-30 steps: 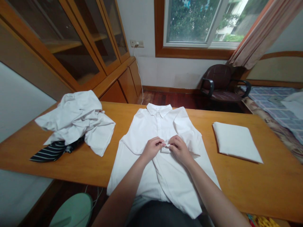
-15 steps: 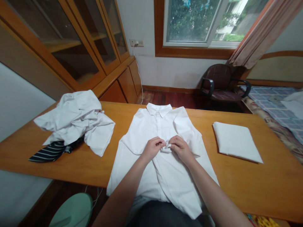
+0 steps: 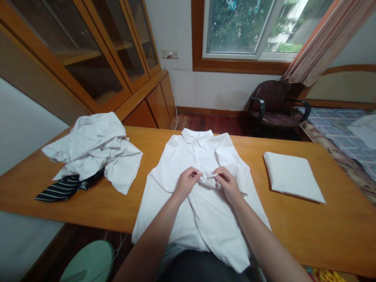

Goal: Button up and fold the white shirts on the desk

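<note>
A white collared shirt (image 3: 176, 164) lies spread on the table in front of me, collar away from me and lower hem hanging over the near edge. My left hand (image 3: 188, 182) pinches the cloth near the middle of its front. Just to the right, my right hand (image 3: 226, 183) pinches the same bunched white fabric, a short gap between the two hands. The cloth between them is gathered and slightly raised. Which part of the shirt this is, a cuff or the front edge, I cannot tell. The fingertips are partly hidden in the folds.
On the wooden table (image 3: 293, 235), a crumpled white garment (image 3: 96, 141) lies at left, over a black striped tie (image 3: 61, 188). At right rests a folded white cloth (image 3: 293, 176). A green stool (image 3: 88, 260) stands below the near left edge. Beyond is an office chair (image 3: 270, 102).
My hands have moved slightly apart, stretching the pinched cloth wider between them. The right hand has shifted a little to the right. The other things lie as before.
</note>
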A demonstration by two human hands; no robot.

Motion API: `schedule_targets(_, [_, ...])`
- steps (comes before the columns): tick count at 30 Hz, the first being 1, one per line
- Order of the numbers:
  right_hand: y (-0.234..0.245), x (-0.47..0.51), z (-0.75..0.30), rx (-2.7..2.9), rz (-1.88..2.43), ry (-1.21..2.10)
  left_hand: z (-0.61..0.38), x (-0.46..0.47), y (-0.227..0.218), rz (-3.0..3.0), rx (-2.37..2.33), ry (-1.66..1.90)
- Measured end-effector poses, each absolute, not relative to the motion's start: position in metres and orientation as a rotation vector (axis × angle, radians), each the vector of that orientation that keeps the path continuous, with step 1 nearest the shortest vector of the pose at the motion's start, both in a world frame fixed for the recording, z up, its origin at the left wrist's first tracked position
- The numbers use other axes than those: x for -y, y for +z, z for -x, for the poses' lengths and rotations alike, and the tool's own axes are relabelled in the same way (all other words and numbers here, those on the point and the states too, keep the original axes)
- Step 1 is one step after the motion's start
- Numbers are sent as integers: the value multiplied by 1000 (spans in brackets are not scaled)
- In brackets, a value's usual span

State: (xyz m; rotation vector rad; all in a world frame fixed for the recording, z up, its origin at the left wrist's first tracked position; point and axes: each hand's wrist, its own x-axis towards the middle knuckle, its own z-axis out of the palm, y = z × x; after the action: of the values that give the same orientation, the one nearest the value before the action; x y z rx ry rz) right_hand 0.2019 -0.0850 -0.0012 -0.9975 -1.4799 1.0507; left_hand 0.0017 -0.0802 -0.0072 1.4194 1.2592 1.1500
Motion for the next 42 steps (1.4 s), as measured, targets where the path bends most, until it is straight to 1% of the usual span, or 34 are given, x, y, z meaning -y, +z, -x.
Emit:
schedule_targets(3, [1,88,-201,1487,974,1012,1,80,-9,-1294,-1223,1159])
schedule_targets(6, [10,93,-202,1653,967,946,2,80,-11,-1167,-1198,1161])
schedule_targets(12, [31,99,-211,2122,1026,583,6,80,-14,-1008,-1084,1257])
schedule_targets(14, [31,99,-215,2241,1125,443,8,81,-14,-1027,-1040,1271])
schedule_targets(17, [26,96,-224,2250,1352,254,10,82,-11,-1129,-1002,1249])
schedule_targets(20, [24,89,-240,2236,1444,221,10,84,-8,-1198,-988,1229])
schedule_targets(23, [30,78,-268,2059,1461,265,10,84,-7,-1197,-976,1269])
schedule_targets(24, [34,73,-280,1907,1492,250,10,84,-7,-1189,-969,1280])
schedule_targets(28, [44,62,-337,1048,1628,19,9,85,-5,-1215,-982,1265])
schedule_targets(31, [42,65,-372,690,1604,-34,9,87,-3,-1297,-1016,1219])
schedule_targets(34, [36,80,-383,670,1582,-149,8,90,0,-1424,-1004,1196])
schedule_targets(38, [36,102,-363,849,1539,-379,3,95,11,-1770,-987,1132])
schedule_targets(40, [38,107,-347,1002,1527,-338,-2,101,20,-1983,-929,1037])
schedule_targets(42, [39,109,-331,1179,1502,-193,-10,110,31,-2188,-812,881])
